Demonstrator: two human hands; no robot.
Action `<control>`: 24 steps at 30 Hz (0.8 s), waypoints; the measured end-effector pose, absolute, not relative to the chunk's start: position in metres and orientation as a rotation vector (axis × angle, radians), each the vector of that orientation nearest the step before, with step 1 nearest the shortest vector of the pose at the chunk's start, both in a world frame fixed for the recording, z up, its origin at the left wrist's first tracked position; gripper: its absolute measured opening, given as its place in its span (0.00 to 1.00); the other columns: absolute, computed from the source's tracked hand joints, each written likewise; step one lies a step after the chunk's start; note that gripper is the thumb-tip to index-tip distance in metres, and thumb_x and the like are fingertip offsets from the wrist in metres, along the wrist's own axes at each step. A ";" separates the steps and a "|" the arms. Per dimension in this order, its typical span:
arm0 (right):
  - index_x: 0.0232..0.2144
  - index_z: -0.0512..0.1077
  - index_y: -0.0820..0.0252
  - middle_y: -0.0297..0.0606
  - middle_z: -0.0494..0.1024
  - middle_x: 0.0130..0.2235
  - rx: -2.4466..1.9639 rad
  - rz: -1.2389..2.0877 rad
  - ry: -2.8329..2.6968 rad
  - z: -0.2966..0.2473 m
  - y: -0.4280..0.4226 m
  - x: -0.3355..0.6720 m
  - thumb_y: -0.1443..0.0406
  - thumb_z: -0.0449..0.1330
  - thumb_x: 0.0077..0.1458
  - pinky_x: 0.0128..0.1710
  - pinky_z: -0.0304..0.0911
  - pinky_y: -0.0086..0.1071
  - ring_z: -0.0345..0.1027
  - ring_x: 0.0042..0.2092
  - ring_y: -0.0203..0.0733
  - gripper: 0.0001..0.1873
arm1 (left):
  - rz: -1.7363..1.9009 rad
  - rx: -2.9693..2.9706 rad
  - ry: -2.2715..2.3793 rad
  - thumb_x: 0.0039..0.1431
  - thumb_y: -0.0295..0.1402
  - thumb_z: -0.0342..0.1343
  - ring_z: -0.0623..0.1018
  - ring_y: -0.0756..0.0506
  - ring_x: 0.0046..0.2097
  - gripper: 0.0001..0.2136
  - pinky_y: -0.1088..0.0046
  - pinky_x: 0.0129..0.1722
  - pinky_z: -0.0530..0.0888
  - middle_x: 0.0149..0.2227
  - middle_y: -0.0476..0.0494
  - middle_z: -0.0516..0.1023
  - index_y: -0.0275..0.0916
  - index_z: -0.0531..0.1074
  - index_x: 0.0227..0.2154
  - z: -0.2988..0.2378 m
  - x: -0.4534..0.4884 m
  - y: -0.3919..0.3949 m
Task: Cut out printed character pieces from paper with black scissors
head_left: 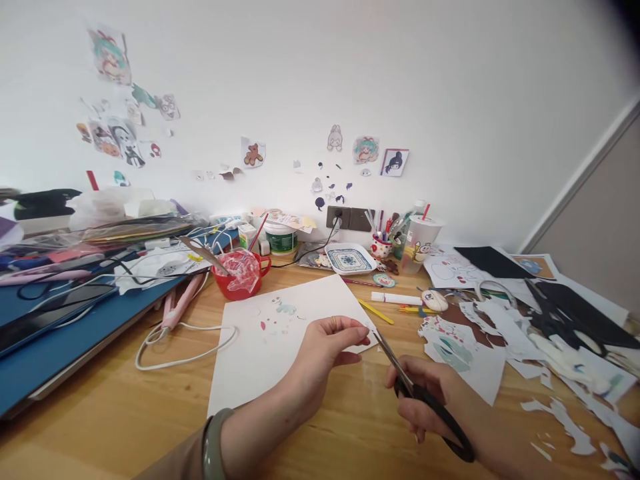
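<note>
My left hand pinches something very small between thumb and fingers, just above the right edge of a white paper sheet that lies on the wooden table. My right hand grips black-handled scissors, whose blades point up and left, their tips right at the left hand's fingertips. Small printed shapes show on the white sheet near its top.
A red cup with crumpled plastic stands behind the sheet. White cable loops at the left beside a blue board. Paper scraps and black cut-outs cover the right side. A patterned dish, pen cup and drink cup stand by the wall.
</note>
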State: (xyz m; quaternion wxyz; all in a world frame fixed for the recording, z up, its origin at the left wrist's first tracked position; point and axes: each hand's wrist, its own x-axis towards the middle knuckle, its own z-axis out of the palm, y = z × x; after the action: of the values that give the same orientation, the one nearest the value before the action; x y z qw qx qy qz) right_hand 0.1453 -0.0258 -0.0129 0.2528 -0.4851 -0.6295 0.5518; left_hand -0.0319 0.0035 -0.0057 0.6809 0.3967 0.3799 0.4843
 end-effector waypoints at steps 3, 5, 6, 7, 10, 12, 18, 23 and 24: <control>0.31 0.65 0.58 0.25 0.62 0.21 -1.330 1.381 -1.732 -0.019 -0.028 0.142 0.61 0.59 0.47 0.22 0.57 0.25 0.57 0.22 0.32 0.09 | 1.075 0.903 0.858 0.41 0.35 0.61 0.70 0.49 0.34 0.08 0.76 0.31 0.66 0.27 0.48 0.72 0.36 0.72 0.22 -0.005 -0.032 0.002; 0.32 0.65 0.58 0.26 0.61 0.22 -1.340 1.294 -1.736 -0.021 -0.030 0.139 0.61 0.59 0.48 0.23 0.56 0.25 0.55 0.23 0.32 0.09 | 1.070 0.912 0.854 0.42 0.35 0.61 0.70 0.49 0.34 0.08 0.76 0.32 0.66 0.27 0.48 0.71 0.36 0.72 0.23 -0.006 -0.032 0.002; 0.32 0.65 0.58 0.26 0.61 0.22 -1.346 1.264 -1.734 -0.022 -0.030 0.138 0.61 0.59 0.48 0.23 0.55 0.25 0.55 0.24 0.32 0.09 | 1.069 0.915 0.853 0.42 0.35 0.61 0.70 0.49 0.34 0.08 0.76 0.32 0.66 0.27 0.48 0.71 0.36 0.72 0.23 -0.007 -0.031 0.001; 0.32 0.65 0.58 0.26 0.61 0.22 -1.352 1.242 -1.733 -0.022 -0.031 0.136 0.61 0.59 0.48 0.23 0.55 0.25 0.55 0.24 0.33 0.09 | 1.065 0.918 0.852 0.43 0.35 0.61 0.70 0.49 0.34 0.07 0.76 0.31 0.66 0.27 0.48 0.72 0.36 0.72 0.23 -0.007 -0.031 0.001; 0.31 0.65 0.57 0.25 0.59 0.20 -1.366 1.204 -1.742 -0.023 -0.032 0.133 0.60 0.59 0.48 0.22 0.53 0.25 0.53 0.22 0.33 0.10 | 1.052 0.918 0.842 0.43 0.35 0.60 0.71 0.49 0.34 0.07 0.77 0.31 0.65 0.27 0.48 0.72 0.37 0.72 0.23 -0.009 -0.030 0.000; 0.31 0.65 0.57 0.25 0.59 0.20 -1.367 1.205 -1.750 -0.023 -0.032 0.133 0.59 0.59 0.47 0.22 0.54 0.26 0.53 0.22 0.33 0.10 | 1.044 0.914 0.836 0.43 0.35 0.60 0.71 0.49 0.34 0.07 0.77 0.31 0.65 0.27 0.48 0.72 0.36 0.72 0.23 -0.009 -0.029 -0.001; 0.32 0.65 0.58 0.27 0.62 0.22 -1.328 1.282 -1.719 -0.020 -0.031 0.134 0.61 0.59 0.48 0.25 0.58 0.27 0.58 0.24 0.34 0.09 | 1.003 0.925 0.835 0.42 0.34 0.61 0.71 0.50 0.32 0.07 0.75 0.32 0.65 0.26 0.48 0.73 0.37 0.73 0.23 -0.009 -0.028 -0.002; 0.31 0.64 0.58 0.26 0.62 0.22 -1.268 1.343 -1.711 -0.019 -0.031 0.135 0.64 0.59 0.48 0.23 0.56 0.26 0.56 0.23 0.33 0.08 | 0.989 0.947 0.812 0.43 0.33 0.60 0.70 0.51 0.31 0.06 0.75 0.32 0.65 0.27 0.49 0.72 0.36 0.72 0.24 -0.011 -0.028 -0.002; 0.31 0.64 0.58 0.26 0.62 0.22 -1.248 1.364 -1.703 -0.019 -0.031 0.136 0.64 0.59 0.48 0.23 0.56 0.26 0.56 0.23 0.32 0.08 | 0.991 0.951 0.810 0.43 0.33 0.60 0.70 0.51 0.31 0.05 0.76 0.32 0.65 0.27 0.49 0.72 0.36 0.72 0.23 -0.011 -0.028 -0.002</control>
State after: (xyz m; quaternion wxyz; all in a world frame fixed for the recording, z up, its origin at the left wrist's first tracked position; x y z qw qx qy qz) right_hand 0.1359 -0.0314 -0.0191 0.3091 -0.4723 -0.6443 0.5160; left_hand -0.0280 -0.0018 -0.0106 0.6987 0.4268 0.3634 0.4445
